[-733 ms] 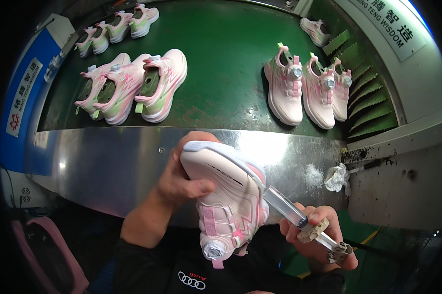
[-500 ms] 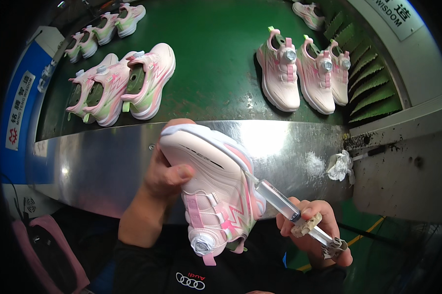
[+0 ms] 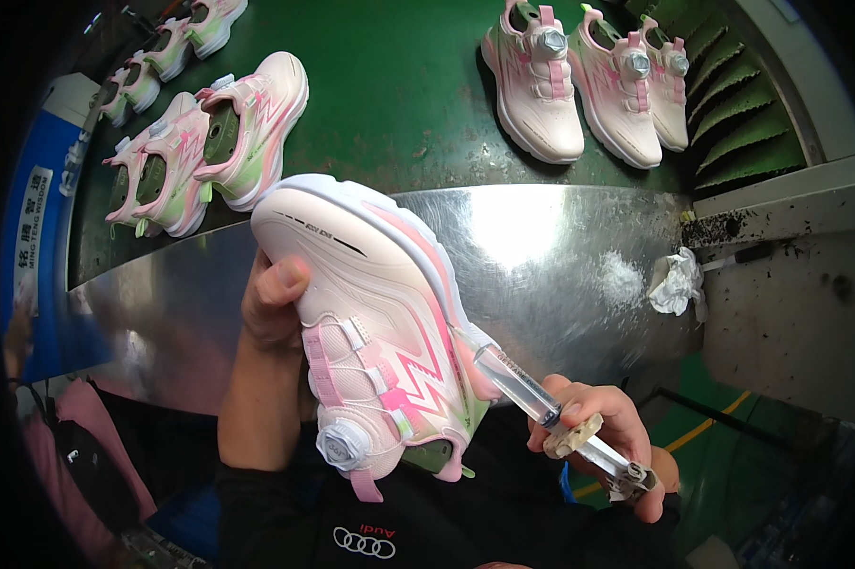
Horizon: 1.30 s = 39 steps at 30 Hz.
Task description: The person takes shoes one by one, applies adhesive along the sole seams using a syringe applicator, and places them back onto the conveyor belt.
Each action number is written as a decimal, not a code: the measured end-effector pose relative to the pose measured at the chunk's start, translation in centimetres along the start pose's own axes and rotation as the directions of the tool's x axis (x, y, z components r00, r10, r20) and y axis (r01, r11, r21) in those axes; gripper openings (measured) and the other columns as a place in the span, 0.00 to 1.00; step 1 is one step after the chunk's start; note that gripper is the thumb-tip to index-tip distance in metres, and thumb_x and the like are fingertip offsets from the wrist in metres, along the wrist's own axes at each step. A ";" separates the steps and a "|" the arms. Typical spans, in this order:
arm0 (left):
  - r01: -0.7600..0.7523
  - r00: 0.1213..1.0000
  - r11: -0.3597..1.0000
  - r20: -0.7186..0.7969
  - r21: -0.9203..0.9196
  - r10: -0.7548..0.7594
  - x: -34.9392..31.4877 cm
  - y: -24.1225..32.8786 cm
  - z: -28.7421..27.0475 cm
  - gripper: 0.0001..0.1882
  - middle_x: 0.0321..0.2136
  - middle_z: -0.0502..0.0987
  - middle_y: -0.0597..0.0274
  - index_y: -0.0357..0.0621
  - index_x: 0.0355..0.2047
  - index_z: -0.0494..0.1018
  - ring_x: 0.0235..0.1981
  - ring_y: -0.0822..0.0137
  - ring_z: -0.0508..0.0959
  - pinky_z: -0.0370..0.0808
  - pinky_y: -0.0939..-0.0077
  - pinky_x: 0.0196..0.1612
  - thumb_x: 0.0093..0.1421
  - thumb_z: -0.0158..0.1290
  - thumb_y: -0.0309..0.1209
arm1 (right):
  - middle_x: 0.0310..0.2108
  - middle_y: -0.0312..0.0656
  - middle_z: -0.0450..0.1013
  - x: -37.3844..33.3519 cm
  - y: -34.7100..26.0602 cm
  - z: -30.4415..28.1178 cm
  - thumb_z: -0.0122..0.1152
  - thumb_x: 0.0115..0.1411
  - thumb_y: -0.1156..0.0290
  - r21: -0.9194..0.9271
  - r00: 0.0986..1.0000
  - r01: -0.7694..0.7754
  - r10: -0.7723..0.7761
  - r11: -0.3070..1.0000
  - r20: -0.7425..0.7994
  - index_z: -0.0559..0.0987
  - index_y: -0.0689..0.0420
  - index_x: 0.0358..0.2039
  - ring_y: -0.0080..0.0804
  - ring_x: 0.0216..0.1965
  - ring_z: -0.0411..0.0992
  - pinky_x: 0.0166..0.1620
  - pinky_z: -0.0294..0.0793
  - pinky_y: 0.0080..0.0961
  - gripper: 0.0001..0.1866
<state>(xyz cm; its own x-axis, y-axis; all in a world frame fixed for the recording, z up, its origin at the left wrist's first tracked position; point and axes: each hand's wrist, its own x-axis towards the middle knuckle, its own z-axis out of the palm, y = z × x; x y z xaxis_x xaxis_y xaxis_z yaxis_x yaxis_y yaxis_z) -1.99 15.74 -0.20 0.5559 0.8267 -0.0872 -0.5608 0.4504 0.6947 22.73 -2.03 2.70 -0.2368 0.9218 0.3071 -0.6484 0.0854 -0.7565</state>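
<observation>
A pale pink sneaker (image 3: pixel 370 284) with a white sole and a silver lacing dial is held up, tilted, toe pointing away and dial end toward me. My left hand (image 3: pixel 274 299) grips it around the forefoot, thumb on the upper and the other fingers hidden behind the shoe. In my right hand (image 3: pixel 603 431) is a clear syringe (image 3: pixel 517 383) with a beige wrapping round its middle and a metal piece at its plunger end. Its tip meets the seam between the shoe's upper and sole on the right side.
Several matching sneakers (image 3: pixel 257 123) stand on the green belt (image 3: pixel 389 95) at the left. More sneakers (image 3: pixel 536 85) are at the right, beside green strip flaps (image 3: pixel 745 123). On the metal ledge (image 3: pixel 560 228) lie crumpled white paper (image 3: pixel 676 282), a white smear and a dark-handled tool (image 3: pixel 745 254).
The sneaker and my left hand have shifted left and the shoe appears larger. The syringe tip has moved along the seam toward the heel. The belt's contents sit higher in view.
</observation>
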 end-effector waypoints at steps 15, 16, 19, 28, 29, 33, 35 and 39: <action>-0.016 0.999 0.996 0.028 -0.092 0.018 0.5 -0.1 -0.4 0.33 0.45 0.72 0.46 0.31 0.52 0.62 0.45 0.55 0.75 0.73 0.63 0.49 0.51 0.54 0.40 | 0.40 0.47 0.69 -3.7 -0.2 1.0 0.63 0.40 0.33 -0.134 0.995 -0.070 0.060 0.989 -0.075 0.65 0.68 0.53 0.31 0.38 0.62 0.40 0.57 0.22 0.53; -0.060 0.995 0.988 0.072 -0.144 0.071 0.4 -0.6 -0.2 0.33 0.45 0.72 0.46 0.31 0.52 0.62 0.45 0.56 0.75 0.73 0.64 0.49 0.51 0.54 0.41 | 0.40 0.47 0.69 -4.0 -0.2 1.1 0.63 0.40 0.33 -0.129 0.994 -0.077 0.067 0.989 -0.084 0.65 0.68 0.53 0.31 0.38 0.62 0.40 0.57 0.22 0.53; -0.046 0.997 0.998 0.060 -0.048 0.048 0.3 0.4 -0.6 0.32 0.44 0.73 0.48 0.31 0.51 0.63 0.44 0.58 0.75 0.73 0.64 0.48 0.52 0.52 0.43 | 0.40 0.47 0.71 -4.6 0.1 1.0 0.61 0.40 0.31 -0.131 0.995 -0.050 0.039 0.990 -0.087 0.65 0.67 0.53 0.30 0.37 0.61 0.39 0.55 0.22 0.53; -0.003 0.983 0.994 -0.182 0.109 0.023 0.4 0.8 -2.7 0.29 0.42 0.74 0.51 0.34 0.50 0.65 0.42 0.59 0.76 0.74 0.64 0.47 0.54 0.52 0.43 | 0.40 0.46 0.71 -6.4 0.6 0.7 0.61 0.39 0.31 -0.149 0.993 -0.021 0.004 0.989 -0.116 0.66 0.68 0.52 0.29 0.35 0.62 0.38 0.54 0.23 0.53; 0.002 0.983 0.994 -0.184 0.110 0.019 0.4 0.5 -2.1 0.29 0.42 0.74 0.51 0.34 0.50 0.65 0.42 0.59 0.76 0.74 0.64 0.47 0.54 0.52 0.43 | 0.40 0.46 0.71 -6.5 0.7 0.6 0.61 0.39 0.31 -0.156 0.993 -0.020 0.001 0.988 -0.118 0.67 0.67 0.52 0.29 0.35 0.61 0.38 0.54 0.23 0.53; -0.012 0.988 0.998 -0.154 -0.068 0.001 0.6 -0.8 -0.5 0.28 0.42 0.74 0.52 0.36 0.50 0.65 0.42 0.60 0.76 0.75 0.64 0.45 0.55 0.51 0.43 | 0.40 0.46 0.71 -6.8 1.1 0.2 0.62 0.39 0.32 -0.171 0.993 -0.014 -0.006 0.985 -0.115 0.67 0.67 0.52 0.30 0.35 0.61 0.38 0.54 0.23 0.52; -0.027 0.999 0.996 -0.047 -0.080 0.023 1.0 -1.2 -0.7 0.28 0.42 0.74 0.52 0.37 0.50 0.65 0.42 0.60 0.76 0.75 0.64 0.45 0.55 0.51 0.43 | 0.40 0.46 0.71 -7.0 1.4 -0.1 0.62 0.39 0.32 -0.175 0.993 -0.008 -0.013 0.985 -0.118 0.67 0.67 0.52 0.30 0.35 0.61 0.38 0.54 0.23 0.52; 0.012 0.990 0.995 -0.139 -0.104 -0.026 1.2 -1.0 0.0 0.28 0.43 0.74 0.50 0.37 0.51 0.65 0.42 0.58 0.76 0.76 0.62 0.45 0.56 0.50 0.44 | 0.40 0.45 0.71 -7.4 1.5 -0.6 0.63 0.38 0.33 -0.152 0.995 -0.018 0.003 0.988 -0.095 0.67 0.67 0.52 0.30 0.35 0.61 0.38 0.54 0.24 0.52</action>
<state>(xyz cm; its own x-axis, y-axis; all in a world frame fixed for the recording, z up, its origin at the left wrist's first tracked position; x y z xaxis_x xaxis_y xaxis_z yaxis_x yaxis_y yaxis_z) -0.73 16.24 -0.98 0.4798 0.8534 -0.2039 -0.6146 0.4928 0.6160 23.93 -8.53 -1.10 -0.1687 0.9539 0.2484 -0.5266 0.1258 -0.8407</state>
